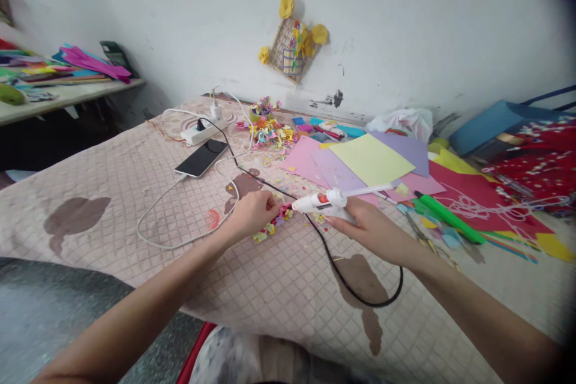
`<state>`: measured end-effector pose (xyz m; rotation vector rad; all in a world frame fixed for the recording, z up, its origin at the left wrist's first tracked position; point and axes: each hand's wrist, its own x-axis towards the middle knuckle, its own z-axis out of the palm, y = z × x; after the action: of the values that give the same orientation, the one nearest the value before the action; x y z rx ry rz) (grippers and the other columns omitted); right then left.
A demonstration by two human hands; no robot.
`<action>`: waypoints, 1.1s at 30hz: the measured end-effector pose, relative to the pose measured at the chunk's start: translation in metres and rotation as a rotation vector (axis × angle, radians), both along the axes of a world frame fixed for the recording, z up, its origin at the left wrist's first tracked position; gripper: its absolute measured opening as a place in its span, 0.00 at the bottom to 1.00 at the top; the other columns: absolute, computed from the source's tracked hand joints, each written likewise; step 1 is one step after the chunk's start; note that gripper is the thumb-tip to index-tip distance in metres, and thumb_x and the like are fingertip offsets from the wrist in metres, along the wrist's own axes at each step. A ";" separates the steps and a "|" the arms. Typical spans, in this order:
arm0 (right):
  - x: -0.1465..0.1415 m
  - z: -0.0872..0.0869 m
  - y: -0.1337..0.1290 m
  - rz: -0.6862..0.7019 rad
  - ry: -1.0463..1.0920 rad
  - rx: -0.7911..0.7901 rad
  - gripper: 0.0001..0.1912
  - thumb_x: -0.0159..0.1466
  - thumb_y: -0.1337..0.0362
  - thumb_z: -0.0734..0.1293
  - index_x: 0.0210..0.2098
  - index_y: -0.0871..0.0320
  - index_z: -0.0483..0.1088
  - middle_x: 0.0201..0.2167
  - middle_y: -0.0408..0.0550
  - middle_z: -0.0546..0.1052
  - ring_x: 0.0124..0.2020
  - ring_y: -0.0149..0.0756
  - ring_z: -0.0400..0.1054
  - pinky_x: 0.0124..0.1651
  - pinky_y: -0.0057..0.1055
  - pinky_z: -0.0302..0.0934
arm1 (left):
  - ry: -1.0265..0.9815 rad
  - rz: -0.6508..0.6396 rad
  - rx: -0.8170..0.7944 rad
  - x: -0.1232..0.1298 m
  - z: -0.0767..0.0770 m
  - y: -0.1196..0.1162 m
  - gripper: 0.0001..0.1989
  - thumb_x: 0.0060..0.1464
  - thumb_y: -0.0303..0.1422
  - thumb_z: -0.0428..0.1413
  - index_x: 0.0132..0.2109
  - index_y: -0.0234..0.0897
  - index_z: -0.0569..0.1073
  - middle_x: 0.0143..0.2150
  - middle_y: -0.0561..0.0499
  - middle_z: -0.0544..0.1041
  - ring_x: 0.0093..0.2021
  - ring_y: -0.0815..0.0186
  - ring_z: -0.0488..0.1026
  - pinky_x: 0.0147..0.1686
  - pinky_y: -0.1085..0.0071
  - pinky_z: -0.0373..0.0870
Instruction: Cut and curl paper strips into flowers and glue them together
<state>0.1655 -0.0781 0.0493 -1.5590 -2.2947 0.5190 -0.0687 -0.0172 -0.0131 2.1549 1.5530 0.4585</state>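
A white hot glue gun (321,200) is gripped in my right hand (362,222), its nozzle pointing left and a glue stick reaching out behind it. My left hand (256,211) is closed in a pinch near the nozzle. Beside its fingertips are small pink and red paper flowers (284,213); whether the fingers hold one is hidden. Yellow and pink paper bits (265,231) lie just below that hand. From the gun a black cord (330,255) loops over the quilted tablecloth (216,288).
A phone (201,158) is on its charging cable left of centre, near a white power strip (204,131). Further back sit a small flower pot (261,109) and a paper flower pile (272,133). Coloured sheets (371,159), scissors (422,229) and a green cutter (450,217) lie right.
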 end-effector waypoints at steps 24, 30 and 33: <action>0.008 -0.007 -0.005 -0.004 0.087 -0.046 0.18 0.64 0.52 0.59 0.41 0.60 0.67 0.36 0.52 0.75 0.36 0.43 0.68 0.37 0.37 0.62 | -0.160 -0.112 -0.027 -0.015 0.016 -0.018 0.09 0.52 0.36 0.51 0.39 0.36 0.68 0.37 0.48 0.76 0.37 0.63 0.73 0.32 0.70 0.65; 0.010 -0.009 -0.006 0.004 0.098 -0.039 0.16 0.64 0.53 0.59 0.41 0.59 0.67 0.37 0.52 0.74 0.37 0.43 0.68 0.37 0.37 0.62 | -0.089 -0.151 0.000 -0.008 0.016 -0.019 0.11 0.48 0.30 0.52 0.41 0.37 0.67 0.41 0.47 0.75 0.41 0.60 0.72 0.37 0.68 0.65; 0.011 -0.010 -0.006 0.011 0.105 -0.029 0.15 0.64 0.54 0.59 0.42 0.59 0.66 0.38 0.52 0.74 0.38 0.43 0.68 0.38 0.37 0.62 | -0.070 -0.152 -0.003 -0.007 0.014 -0.018 0.12 0.48 0.30 0.52 0.43 0.37 0.66 0.43 0.46 0.75 0.41 0.59 0.72 0.36 0.68 0.65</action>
<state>0.1762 -0.0840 0.0394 -1.4953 -2.2280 0.6246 -0.0753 -0.0357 0.0012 2.2107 1.3396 0.4758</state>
